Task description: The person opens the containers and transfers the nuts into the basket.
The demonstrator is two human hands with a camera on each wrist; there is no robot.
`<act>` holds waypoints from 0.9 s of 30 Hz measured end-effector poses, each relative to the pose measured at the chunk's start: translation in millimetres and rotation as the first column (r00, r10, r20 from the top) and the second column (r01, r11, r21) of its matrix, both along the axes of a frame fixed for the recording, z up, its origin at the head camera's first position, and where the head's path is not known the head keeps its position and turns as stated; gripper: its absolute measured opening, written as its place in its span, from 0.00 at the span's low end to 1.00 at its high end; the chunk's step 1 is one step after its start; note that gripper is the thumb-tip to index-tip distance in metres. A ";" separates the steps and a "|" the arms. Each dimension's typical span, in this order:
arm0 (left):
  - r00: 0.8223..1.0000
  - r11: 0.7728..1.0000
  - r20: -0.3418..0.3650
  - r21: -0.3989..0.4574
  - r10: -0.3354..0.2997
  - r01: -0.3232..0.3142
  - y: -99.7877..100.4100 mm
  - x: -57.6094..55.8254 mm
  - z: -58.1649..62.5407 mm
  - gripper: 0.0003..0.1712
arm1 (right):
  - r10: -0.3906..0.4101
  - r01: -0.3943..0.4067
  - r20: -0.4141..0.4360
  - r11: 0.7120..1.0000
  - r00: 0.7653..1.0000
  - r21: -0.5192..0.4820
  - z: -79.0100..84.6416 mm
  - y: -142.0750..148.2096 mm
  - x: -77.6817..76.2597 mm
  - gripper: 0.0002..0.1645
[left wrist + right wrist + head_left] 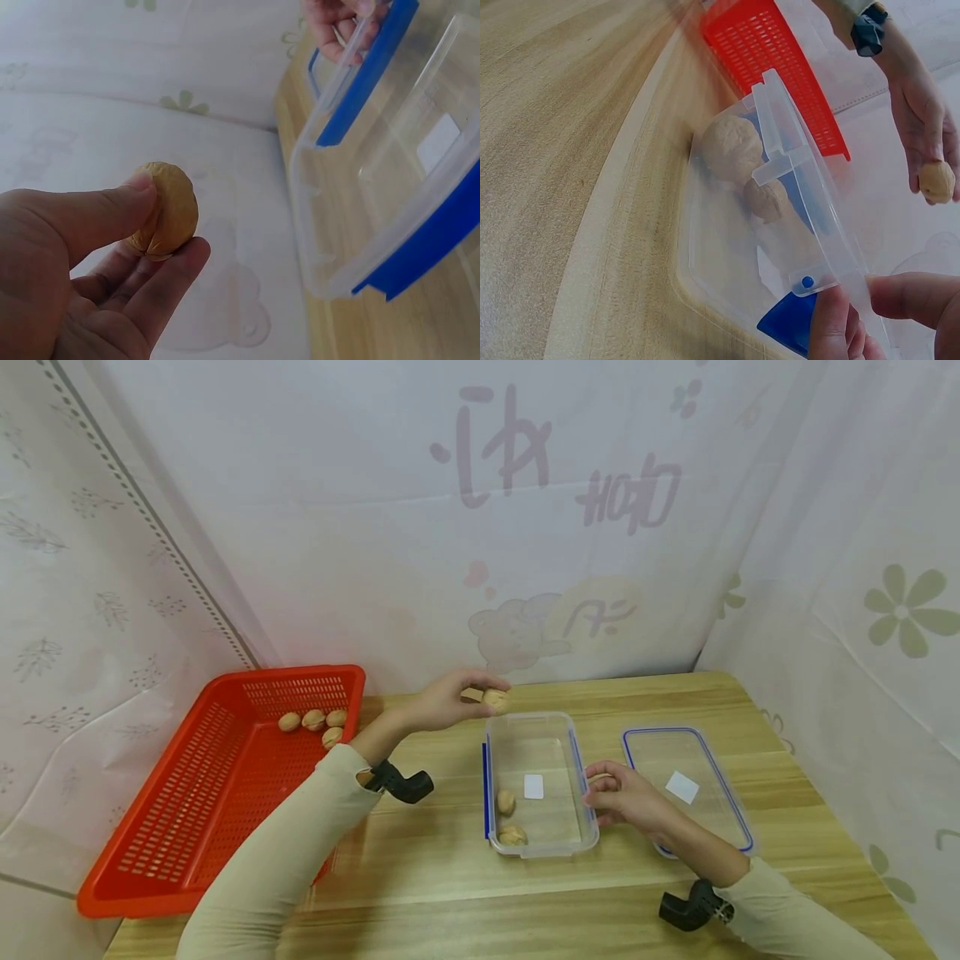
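Between thumb and fingertips my left hand pinches a walnut, held just beyond the far left corner of a clear plastic box. Two walnuts lie inside that box, by its near left corner, and a white label shows in its floor. My right hand grips the box's right wall, thumb on one side and fingers on the other, as the right wrist view shows. Several more walnuts sit in the far right corner of a red plastic basket.
Right of the box, a clear lid with a blue seal lies flat on the wooden table, partly behind my right forearm. A printed white curtain hangs behind the table and along its sides. Blue side latches hang on the box.
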State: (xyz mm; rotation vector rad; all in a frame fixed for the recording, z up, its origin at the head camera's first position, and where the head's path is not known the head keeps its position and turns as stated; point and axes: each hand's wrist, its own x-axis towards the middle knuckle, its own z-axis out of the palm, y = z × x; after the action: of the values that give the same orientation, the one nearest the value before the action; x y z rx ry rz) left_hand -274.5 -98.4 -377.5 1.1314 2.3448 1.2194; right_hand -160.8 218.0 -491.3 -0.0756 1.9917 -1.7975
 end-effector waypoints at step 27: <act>0.964 0.967 0.064 -0.025 0.256 -0.255 -109.4 16.3 19.7 0.24 | -0.002 0.002 0.003 1.000 1.000 -0.014 1.1 0.2 1.6 0.29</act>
State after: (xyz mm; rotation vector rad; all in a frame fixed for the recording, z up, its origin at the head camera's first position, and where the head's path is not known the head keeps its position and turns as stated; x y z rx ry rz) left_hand -258.2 -207.8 -357.8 0.7859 2.5024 1.2954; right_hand -159.2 218.2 -490.2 -0.0746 1.9781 -1.8116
